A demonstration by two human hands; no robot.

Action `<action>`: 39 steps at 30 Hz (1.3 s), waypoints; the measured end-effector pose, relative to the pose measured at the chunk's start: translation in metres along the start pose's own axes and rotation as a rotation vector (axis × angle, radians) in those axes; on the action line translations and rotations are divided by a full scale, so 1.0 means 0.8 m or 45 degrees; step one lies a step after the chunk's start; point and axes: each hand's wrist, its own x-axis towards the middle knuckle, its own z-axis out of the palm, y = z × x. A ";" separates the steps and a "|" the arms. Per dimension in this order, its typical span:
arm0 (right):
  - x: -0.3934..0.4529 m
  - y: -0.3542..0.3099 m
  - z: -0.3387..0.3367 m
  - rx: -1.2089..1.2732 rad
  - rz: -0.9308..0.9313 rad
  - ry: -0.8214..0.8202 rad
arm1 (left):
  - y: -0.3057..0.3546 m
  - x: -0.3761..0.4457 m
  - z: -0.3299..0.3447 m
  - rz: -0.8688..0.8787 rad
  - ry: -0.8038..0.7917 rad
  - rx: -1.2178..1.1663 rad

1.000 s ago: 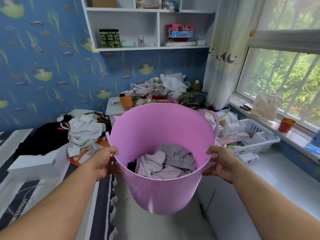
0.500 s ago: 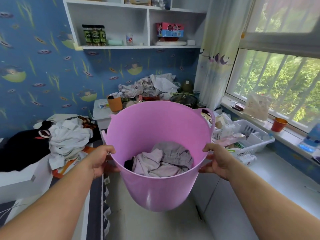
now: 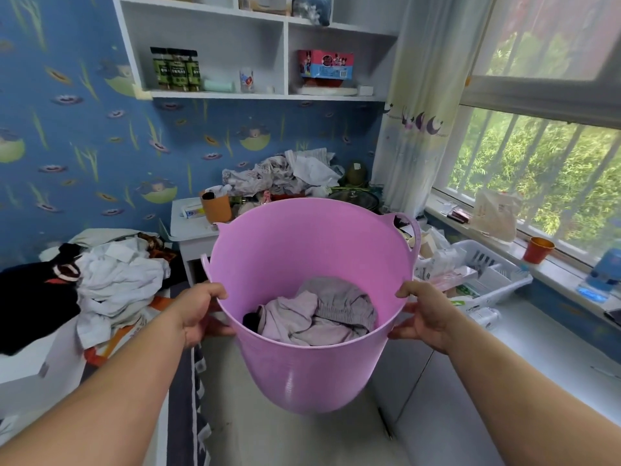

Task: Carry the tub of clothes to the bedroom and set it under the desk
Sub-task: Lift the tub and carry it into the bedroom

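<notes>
A pink plastic tub (image 3: 312, 371) hangs in the air in front of me, above the pale floor. Grey and pale lilac clothes (image 3: 319, 314) lie crumpled in its bottom. My left hand (image 3: 198, 311) grips the tub's rim on the left side, and my right hand (image 3: 425, 314) grips the rim on the right. The white desk (image 3: 544, 351) runs along the right under the window, with its near top surface bare. The space beneath it is hidden from here.
A bed (image 3: 111, 297) piled with white and black clothes lies at the left. A cluttered white nightstand (image 3: 191, 230) stands ahead, with wall shelves (image 3: 255, 92) above. A white basket (image 3: 490, 274) and an orange cup (image 3: 537, 250) sit by the window.
The view has shifted left and forward a little; the bed slid towards the left edge and the shelves came nearer. Both hands keep the same hold on the tub.
</notes>
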 end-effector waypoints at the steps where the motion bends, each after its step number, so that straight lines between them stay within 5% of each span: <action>1: 0.002 -0.001 0.002 0.001 0.001 0.000 | 0.001 0.002 -0.002 -0.001 -0.004 0.000; 39: 0.209 -0.062 -0.042 0.020 0.084 -0.126 | 0.035 0.145 0.090 -0.023 0.143 -0.018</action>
